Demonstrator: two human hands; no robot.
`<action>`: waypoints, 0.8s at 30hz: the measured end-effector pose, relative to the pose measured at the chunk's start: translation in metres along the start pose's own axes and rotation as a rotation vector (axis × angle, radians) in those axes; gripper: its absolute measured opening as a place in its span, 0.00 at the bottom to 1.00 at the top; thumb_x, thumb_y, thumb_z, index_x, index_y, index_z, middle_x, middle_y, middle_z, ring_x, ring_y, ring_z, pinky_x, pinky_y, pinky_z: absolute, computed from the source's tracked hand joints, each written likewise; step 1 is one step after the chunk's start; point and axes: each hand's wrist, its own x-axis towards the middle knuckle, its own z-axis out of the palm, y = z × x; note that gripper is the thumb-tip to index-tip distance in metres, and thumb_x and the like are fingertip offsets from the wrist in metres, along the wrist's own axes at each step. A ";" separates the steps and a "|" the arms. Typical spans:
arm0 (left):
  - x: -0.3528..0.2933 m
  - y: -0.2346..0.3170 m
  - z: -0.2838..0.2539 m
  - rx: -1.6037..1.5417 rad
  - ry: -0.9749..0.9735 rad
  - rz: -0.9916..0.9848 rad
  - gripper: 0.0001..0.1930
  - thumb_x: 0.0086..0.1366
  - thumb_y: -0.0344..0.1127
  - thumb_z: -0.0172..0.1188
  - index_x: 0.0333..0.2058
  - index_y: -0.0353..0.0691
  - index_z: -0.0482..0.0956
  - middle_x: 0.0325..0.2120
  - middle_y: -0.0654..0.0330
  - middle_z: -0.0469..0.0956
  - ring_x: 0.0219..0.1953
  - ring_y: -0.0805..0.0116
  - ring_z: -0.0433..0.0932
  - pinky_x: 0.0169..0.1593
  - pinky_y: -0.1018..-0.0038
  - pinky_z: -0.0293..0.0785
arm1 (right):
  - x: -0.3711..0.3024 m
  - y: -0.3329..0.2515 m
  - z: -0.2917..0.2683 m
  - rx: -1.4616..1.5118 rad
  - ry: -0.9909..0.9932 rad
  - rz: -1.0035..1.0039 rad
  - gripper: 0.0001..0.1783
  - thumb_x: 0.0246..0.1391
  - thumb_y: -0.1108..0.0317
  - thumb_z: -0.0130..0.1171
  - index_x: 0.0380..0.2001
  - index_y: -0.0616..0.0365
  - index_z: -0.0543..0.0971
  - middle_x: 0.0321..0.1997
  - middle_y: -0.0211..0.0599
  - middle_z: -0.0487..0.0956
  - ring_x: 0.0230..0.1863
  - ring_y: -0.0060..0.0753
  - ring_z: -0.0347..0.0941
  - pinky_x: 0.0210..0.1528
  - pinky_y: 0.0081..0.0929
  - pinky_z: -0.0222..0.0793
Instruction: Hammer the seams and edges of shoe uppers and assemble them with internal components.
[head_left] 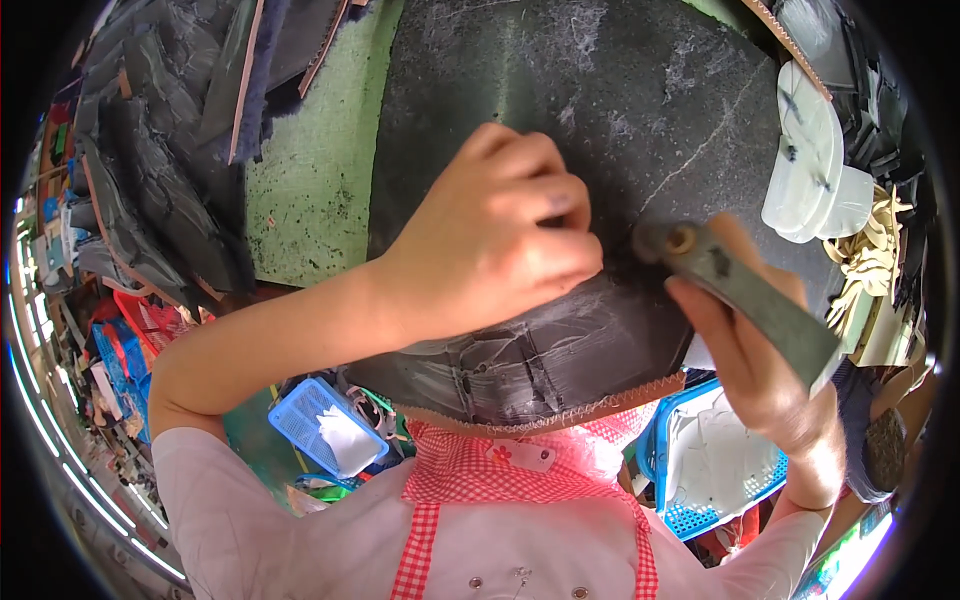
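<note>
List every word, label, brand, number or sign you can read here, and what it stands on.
No words or numbers can be read.
Patch on checked apron: any print too small.
Metal tool in right hand: any marking blurred.
Blue item at left: too small.

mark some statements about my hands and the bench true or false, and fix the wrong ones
1. The right hand holds a hammer. True.
2. The left hand is flat with its fingers spread. False: its fingers are curled.
3. A pale green surface shows to the left of the dark slab. True.
4. The apron is plain blue. False: it is red-and-white check.
5. The left blue basket holds red pieces. False: what shows in it is white.
</note>
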 end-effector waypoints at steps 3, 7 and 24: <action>-0.002 0.008 0.001 0.085 0.019 0.028 0.11 0.43 0.37 0.74 0.29 0.52 0.86 0.32 0.71 0.78 0.40 0.65 0.74 0.46 0.63 0.66 | 0.000 -0.009 -0.001 -0.123 -0.120 0.151 0.05 0.62 0.78 0.55 0.41 0.63 0.75 0.30 0.50 0.75 0.21 0.41 0.73 0.25 0.34 0.66; -0.003 0.015 -0.003 0.011 0.047 -0.117 0.11 0.43 0.36 0.74 0.29 0.51 0.86 0.31 0.72 0.78 0.40 0.64 0.74 0.48 0.63 0.65 | -0.005 -0.005 0.006 -0.219 -0.289 0.148 0.06 0.62 0.75 0.57 0.42 0.64 0.74 0.29 0.50 0.75 0.21 0.45 0.72 0.25 0.35 0.66; -0.029 0.036 0.008 0.076 0.130 -0.229 0.09 0.48 0.37 0.75 0.31 0.55 0.87 0.33 0.74 0.77 0.43 0.64 0.73 0.48 0.62 0.64 | 0.002 -0.009 0.003 -0.084 -0.022 0.229 0.05 0.62 0.77 0.57 0.40 0.66 0.77 0.30 0.47 0.75 0.24 0.51 0.70 0.28 0.35 0.65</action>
